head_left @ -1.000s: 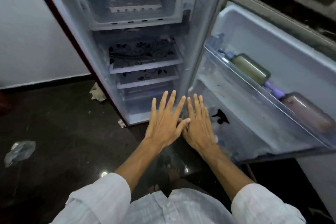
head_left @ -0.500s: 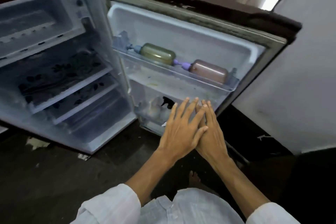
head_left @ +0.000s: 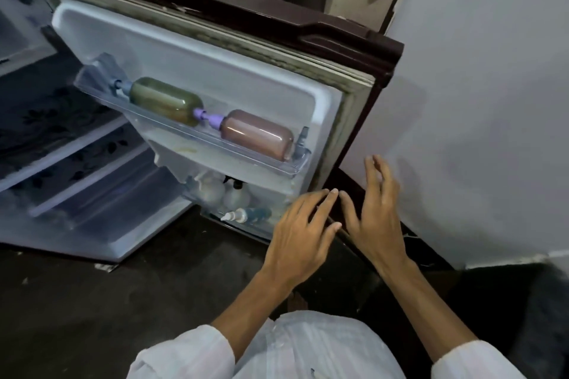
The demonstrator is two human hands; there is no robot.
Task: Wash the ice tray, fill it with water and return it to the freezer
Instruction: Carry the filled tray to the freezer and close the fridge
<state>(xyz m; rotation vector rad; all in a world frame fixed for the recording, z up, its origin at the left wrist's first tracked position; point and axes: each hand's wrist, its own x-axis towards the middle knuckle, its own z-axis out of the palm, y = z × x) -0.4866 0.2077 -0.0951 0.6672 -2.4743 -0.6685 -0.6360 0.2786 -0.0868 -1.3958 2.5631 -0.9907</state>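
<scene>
**Two empty hands at the open fridge door**

Lower centre of the frame: the left hand (head_left: 303, 231) is held flat, fingers straight and close together, tips by the lower corner of the open fridge door (head_left: 215, 49) — contact unclear. Just right of it the right hand (head_left: 378, 212) is blurred, fingers loosely spread, holding nothing. The ice tray cannot be made out; the freezer compartment (head_left: 18, 37) sits at the upper left edge.

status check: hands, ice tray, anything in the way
Left hand open, empty; right hand open, empty; both near outer edge of fridge door. Ice tray not in view. Door wide open, two bottles lying in its rack.
</scene>
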